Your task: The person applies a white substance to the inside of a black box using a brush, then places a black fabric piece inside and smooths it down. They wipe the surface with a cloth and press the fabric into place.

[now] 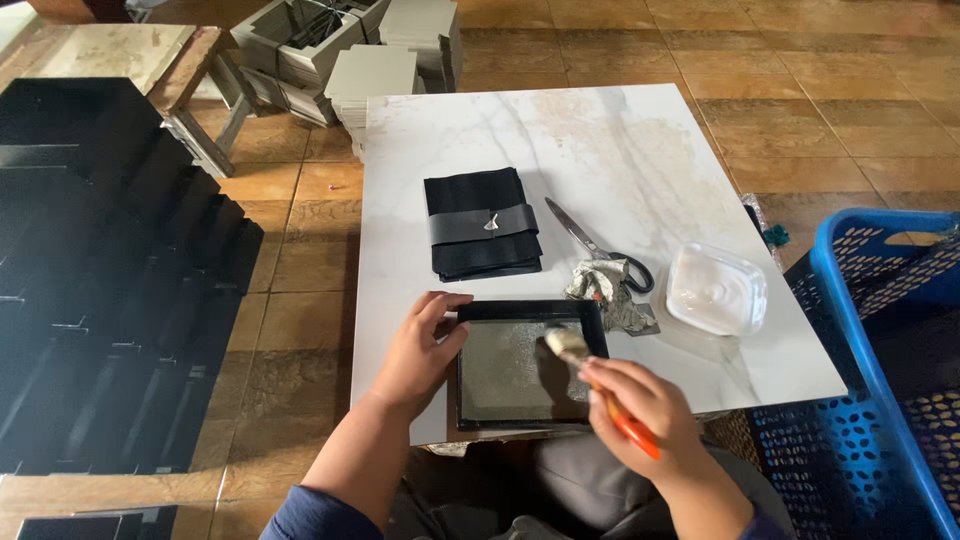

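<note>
A shallow black-rimmed tray with a grey inner panel [482,312] lies at the near edge of the white marble tabletop [600,150]. My left hand [420,350] presses on its left rim, fingers spread over the corner. My right hand [640,405] grips an orange-handled brush [570,347] whose pale bristles touch the grey panel near its upper right. The panel looks wet and streaked where the brush rests.
A stack of black fabric pieces [482,222] with a grey band lies behind the tray. Scissors [590,240], a crumpled rag [605,285] and a tub of white paste [716,288] sit to the right. A blue basket [850,300] stands right; black boxes [110,270] left.
</note>
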